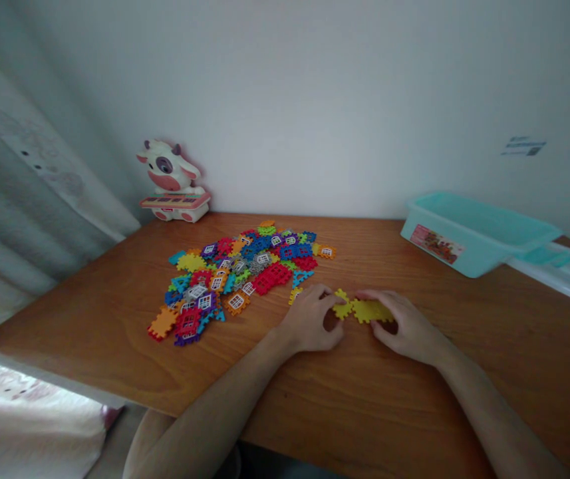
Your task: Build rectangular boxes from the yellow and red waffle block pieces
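Observation:
Two yellow interlocking plastic building pieces with toothed edges lie on the wooden table in front of me. The smaller yellow piece (343,306) is pinched at its left side by my left hand (314,319). Around the larger yellow piece (367,311), the thumb and fingers of my right hand (404,326) are closed, hiding its right part. The two pieces meet edge to edge; whether their teeth are interlocked I cannot tell. Just left of my left hand is a yellow piece with a white window (294,295), partly covered by my fingers.
A heap of colourful building pieces (272,276) spreads across the left and middle of the wooden table (364,386). A mint-green bin (464,259) stands at the back right, beside a clear lid (564,279). The cow toy keyboard (175,199) sits at the back left, near a curtain (40,179).

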A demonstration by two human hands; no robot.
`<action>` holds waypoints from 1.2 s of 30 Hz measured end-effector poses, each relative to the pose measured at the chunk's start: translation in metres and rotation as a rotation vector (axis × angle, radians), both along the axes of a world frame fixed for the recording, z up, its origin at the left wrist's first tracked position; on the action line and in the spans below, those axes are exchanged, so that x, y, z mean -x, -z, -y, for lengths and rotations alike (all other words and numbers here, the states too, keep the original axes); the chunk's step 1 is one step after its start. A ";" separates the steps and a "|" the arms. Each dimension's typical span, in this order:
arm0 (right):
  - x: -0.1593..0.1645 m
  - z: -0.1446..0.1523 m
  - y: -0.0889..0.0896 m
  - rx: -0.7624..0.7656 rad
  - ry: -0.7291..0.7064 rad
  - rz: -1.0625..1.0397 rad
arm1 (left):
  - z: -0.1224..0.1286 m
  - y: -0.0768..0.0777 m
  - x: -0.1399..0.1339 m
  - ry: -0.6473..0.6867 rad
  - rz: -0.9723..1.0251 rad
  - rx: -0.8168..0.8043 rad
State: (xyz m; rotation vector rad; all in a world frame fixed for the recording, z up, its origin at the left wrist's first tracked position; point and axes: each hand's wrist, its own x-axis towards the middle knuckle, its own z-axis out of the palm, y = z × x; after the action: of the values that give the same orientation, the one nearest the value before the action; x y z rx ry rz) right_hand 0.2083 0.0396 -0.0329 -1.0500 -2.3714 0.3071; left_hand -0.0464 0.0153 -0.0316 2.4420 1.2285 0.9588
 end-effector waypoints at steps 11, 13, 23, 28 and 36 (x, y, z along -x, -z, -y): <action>0.002 0.003 -0.002 -0.001 -0.004 -0.015 | -0.003 0.006 0.001 -0.050 -0.136 -0.009; 0.003 0.004 -0.003 0.001 -0.003 -0.019 | -0.003 0.006 0.000 -0.065 -0.144 -0.015; 0.003 0.004 -0.002 0.000 0.003 -0.018 | -0.001 -0.003 0.001 -0.011 -0.134 0.036; 0.003 0.003 -0.002 -0.011 -0.014 -0.015 | 0.001 -0.008 0.003 0.142 -0.247 -0.043; 0.004 0.003 -0.005 -0.003 -0.024 -0.016 | -0.002 -0.009 0.008 0.129 -0.279 -0.042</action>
State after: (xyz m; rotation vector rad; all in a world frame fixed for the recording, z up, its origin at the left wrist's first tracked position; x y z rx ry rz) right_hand 0.2042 0.0368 -0.0280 -1.0151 -2.3708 0.3193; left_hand -0.0544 0.0176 -0.0228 2.7204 1.1225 0.6304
